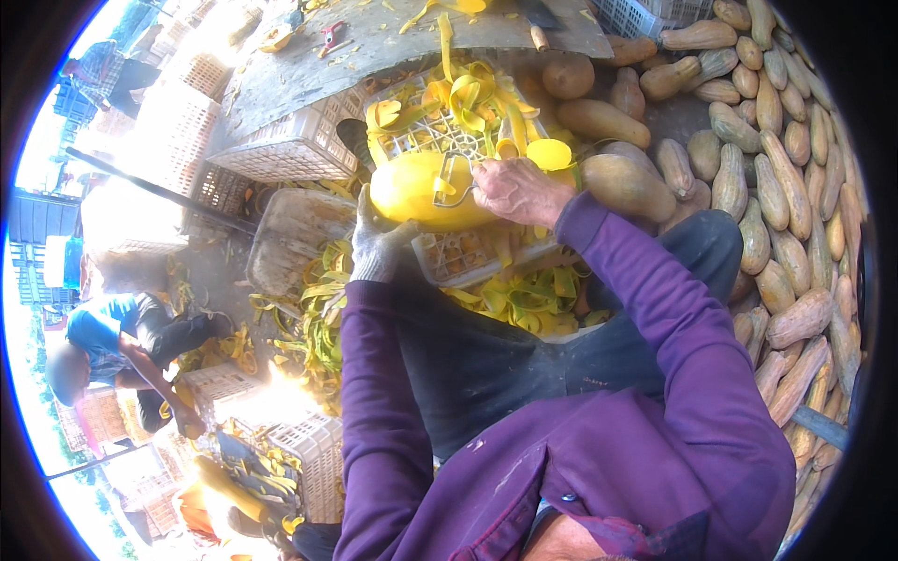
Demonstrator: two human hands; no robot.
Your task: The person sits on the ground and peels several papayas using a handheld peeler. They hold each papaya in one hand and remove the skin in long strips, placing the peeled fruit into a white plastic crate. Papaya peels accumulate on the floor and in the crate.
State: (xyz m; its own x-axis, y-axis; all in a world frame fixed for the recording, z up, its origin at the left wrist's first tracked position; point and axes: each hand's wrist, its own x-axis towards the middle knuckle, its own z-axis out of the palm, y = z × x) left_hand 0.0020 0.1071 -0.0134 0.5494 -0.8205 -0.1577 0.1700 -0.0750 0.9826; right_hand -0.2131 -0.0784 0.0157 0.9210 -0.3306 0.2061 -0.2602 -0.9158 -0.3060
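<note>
A peeled yellow squash [414, 191] lies crosswise in front of me over a plastic crate [459, 130]. My left hand [379, 242], in a light knit glove, holds its left end from below. My bare right hand [515, 188] is closed on a wire-framed peeler [449, 184], whose frame rests on the squash's upper face. A bit of yellow peel sits within the frame. Beyond the squash, long curled peels [477, 95] are heaped on the crate. A yellow, round cut face [549, 154] shows just beyond my right wrist.
Unpeeled squashes [729, 182] are piled along the right. A board [302, 77] ahead carries a red-handled peeler [331, 35] and a wooden-handled blade [539, 36]. Crates [295, 147] and peel heaps [323, 301] lie left. A person in blue [105, 329] bends at far left; others are nearby.
</note>
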